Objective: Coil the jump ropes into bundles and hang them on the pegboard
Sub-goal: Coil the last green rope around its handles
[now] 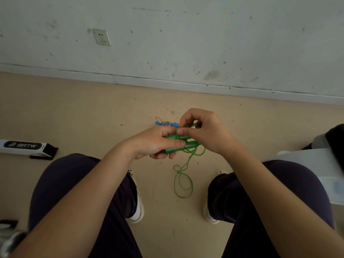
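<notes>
My left hand [158,142] grips the two green handles [190,144] of a green jump rope, held side by side above the floor. My right hand [202,129] pinches the green cord where it loops around the handles' far ends. The remaining green cord [183,181] hangs down in loose loops between my knees. A blue jump rope [167,124] with a blue-and-white cord lies on the floor just beyond my hands, partly hidden by them. No pegboard is in view.
I sit facing a scuffed white wall with a socket [101,37]. A white and black box [28,148] lies on the floor at left. A white surface [316,164] with dark fabric sits at right. My knees and shoes frame the floor.
</notes>
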`<state>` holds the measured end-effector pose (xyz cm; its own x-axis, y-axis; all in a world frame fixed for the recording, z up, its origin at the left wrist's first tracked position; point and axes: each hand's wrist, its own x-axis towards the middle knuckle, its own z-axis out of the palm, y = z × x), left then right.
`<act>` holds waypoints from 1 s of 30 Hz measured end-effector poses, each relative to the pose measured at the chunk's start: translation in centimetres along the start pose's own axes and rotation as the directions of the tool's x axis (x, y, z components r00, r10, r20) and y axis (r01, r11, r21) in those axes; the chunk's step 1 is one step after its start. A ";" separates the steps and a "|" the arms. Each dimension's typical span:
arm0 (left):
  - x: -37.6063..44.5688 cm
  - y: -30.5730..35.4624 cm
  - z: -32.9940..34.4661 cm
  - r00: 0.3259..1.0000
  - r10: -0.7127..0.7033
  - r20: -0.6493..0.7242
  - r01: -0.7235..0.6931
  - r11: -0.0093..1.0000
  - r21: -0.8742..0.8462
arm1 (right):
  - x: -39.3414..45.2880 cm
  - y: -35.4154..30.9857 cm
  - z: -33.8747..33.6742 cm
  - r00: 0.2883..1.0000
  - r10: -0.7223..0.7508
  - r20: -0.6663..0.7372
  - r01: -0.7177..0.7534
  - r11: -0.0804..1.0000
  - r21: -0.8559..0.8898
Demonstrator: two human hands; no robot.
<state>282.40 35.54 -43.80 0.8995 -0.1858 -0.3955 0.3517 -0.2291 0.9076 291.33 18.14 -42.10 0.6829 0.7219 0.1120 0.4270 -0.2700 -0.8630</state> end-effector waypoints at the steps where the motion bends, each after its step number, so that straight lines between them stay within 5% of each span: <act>1: 0.0 0.0 -0.1 1.000 0.005 0.011 -0.005 1.000 -0.019 | 0.0 0.0 -0.2 1.000 0.005 0.018 -0.005 1.000 0.020; 11: 0.1 0.2 -0.5 0.999 0.047 0.012 -0.043 0.971 -0.236 | -0.3 -0.3 0.1 0.992 0.100 0.083 -0.114 0.974 0.196; 18: 0.6 -0.2 -0.2 0.951 0.018 -0.309 -0.066 0.987 -0.147 | 0.1 0.2 0.4 0.980 0.169 -0.106 -0.152 0.976 0.157; 30: 0.3 0.0 1.0 0.996 0.013 -0.088 -0.023 0.993 -0.112 | 0.3 1.0 1.1 0.975 0.108 -0.195 -0.104 0.994 0.031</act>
<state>282.34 34.51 -44.09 0.9232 -0.1039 -0.3700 0.3581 -0.1165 0.9264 291.29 18.77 -43.51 0.8275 0.5501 0.1126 0.3355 -0.3236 -0.8847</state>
